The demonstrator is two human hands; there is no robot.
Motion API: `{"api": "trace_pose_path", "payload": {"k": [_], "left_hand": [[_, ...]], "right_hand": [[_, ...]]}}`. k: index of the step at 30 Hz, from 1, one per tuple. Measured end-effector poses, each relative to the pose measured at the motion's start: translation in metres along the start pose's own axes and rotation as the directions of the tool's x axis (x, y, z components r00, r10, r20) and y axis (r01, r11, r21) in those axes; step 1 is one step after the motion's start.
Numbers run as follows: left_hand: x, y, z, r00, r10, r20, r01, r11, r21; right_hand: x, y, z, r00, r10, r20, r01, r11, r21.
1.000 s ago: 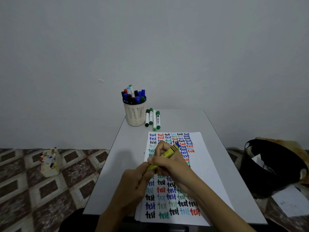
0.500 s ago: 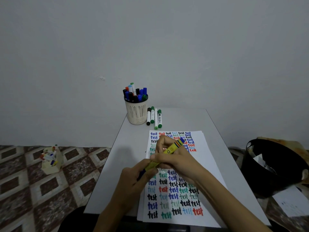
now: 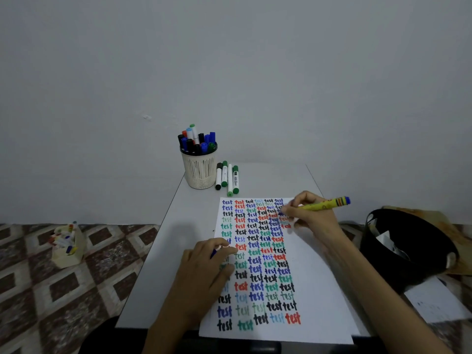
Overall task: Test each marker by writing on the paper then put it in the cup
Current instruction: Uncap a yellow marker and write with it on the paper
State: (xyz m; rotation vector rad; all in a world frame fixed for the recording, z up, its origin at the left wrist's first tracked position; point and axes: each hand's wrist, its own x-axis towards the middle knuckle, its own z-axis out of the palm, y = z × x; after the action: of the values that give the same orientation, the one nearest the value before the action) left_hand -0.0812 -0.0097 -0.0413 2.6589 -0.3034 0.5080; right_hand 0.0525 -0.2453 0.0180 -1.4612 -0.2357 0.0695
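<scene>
One wide-angle view, worn on the head, looks forward and down along the surface [image 3: 184,226] toward the wall [image 3: 229,72]. The paper [image 3: 311,290] lies close below, with floor [image 3: 109,272] showing on both sides.

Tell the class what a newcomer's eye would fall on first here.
First the paper in the lower middle, filled with rows of "test" in black, blue, green and red. Then the right hand gripping a yellow marker at the paper's upper right, the left hand pinching a blue cap at its left edge, and the marker-crammed cup behind.
</scene>
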Motion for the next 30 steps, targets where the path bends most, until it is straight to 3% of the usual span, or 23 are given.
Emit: {"api": "trace_pose_path", "payload": {"k": [3,10,25,30], "left_hand": [[0.0,0.001,-0.001,1.0,0.008,-0.015,-0.008,1.0,-0.015],[0.001,0.002,-0.002,1.0,0.012,-0.004,-0.012,1.0,-0.019],[-0.001,0.004,-0.003,1.0,0.002,-0.009,-0.002,1.0,-0.014],[-0.002,0.004,-0.003,1.0,0.004,-0.006,-0.004,1.0,-0.011]], "right_hand": [[0.0,0.013,-0.007,1.0,0.021,0.004,-0.021,0.998,0.057],[0.01,0.022,0.003,0.994,-0.079,-0.081,0.06,0.975,-0.215],[0.011,0.03,0.003,0.991,-0.13,-0.025,0.116,0.946,-0.302],[0.013,0.032,-0.002,0.991,-0.131,-0.027,0.121,0.962,-0.245]]}}
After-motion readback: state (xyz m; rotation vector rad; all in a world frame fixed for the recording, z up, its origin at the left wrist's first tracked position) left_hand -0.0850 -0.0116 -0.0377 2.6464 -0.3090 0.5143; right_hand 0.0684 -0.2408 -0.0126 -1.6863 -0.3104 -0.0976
